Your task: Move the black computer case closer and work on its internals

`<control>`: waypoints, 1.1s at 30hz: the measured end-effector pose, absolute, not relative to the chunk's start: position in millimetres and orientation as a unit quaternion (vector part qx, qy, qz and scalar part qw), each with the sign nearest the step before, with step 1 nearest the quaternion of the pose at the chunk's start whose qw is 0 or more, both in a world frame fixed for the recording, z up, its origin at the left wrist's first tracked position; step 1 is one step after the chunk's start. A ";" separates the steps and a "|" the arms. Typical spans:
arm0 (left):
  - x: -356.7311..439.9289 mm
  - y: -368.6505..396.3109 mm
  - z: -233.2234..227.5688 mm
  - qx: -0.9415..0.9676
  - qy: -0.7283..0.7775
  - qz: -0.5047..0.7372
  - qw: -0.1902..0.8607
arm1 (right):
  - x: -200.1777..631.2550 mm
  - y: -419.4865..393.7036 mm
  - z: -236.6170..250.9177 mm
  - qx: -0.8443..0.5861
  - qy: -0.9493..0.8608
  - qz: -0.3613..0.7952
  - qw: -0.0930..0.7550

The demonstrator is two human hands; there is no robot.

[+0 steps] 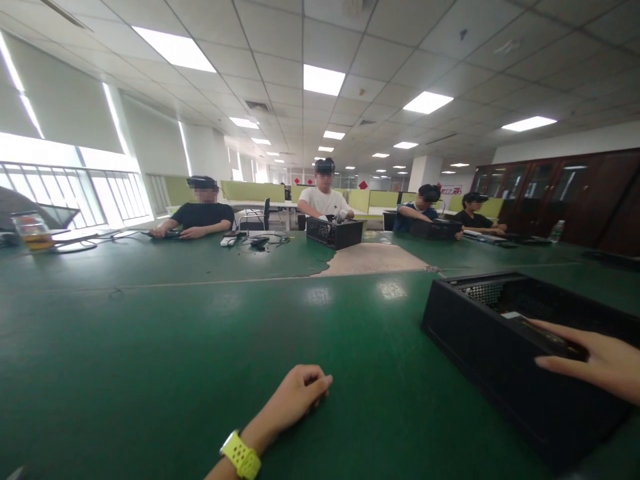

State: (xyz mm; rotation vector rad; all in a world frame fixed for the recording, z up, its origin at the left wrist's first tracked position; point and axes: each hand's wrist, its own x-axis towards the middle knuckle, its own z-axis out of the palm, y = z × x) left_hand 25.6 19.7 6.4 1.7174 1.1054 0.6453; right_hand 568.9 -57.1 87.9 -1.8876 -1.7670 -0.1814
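Observation:
My left hand, with a yellow-green perforated watch strap on its wrist, rests over the green table with fingers curled in; nothing shows in it. My right hand reaches over the near side of a black computer case at the right. It grips a dark, box-like computer part with a pale end, thumb on the near side and fingers over the far side. The part's exact kind does not show. The case lies open at the top, its mesh panel visible inside; its right end runs out of view.
A green table with a torn pale patch spans the view. Across it, several people work; one has another computer case. Cables and small devices lie at the far left-middle. A glass cup and a bottle stand farther out.

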 end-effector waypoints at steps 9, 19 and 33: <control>40.9 25.1 56.1 0.758 0.388 0.288 0.438 | 415.9 -86.2 113.3 -0.708 -0.681 0.005 0.187; 91.2 56.5 202.5 0.861 0.340 0.307 0.220 | 276.2 -9.8 197.3 -0.455 -0.845 0.267 0.090; 205.5 57.1 150.6 0.924 0.196 -0.314 0.100 | 327.2 62.3 112.5 -0.522 -0.811 0.066 -0.256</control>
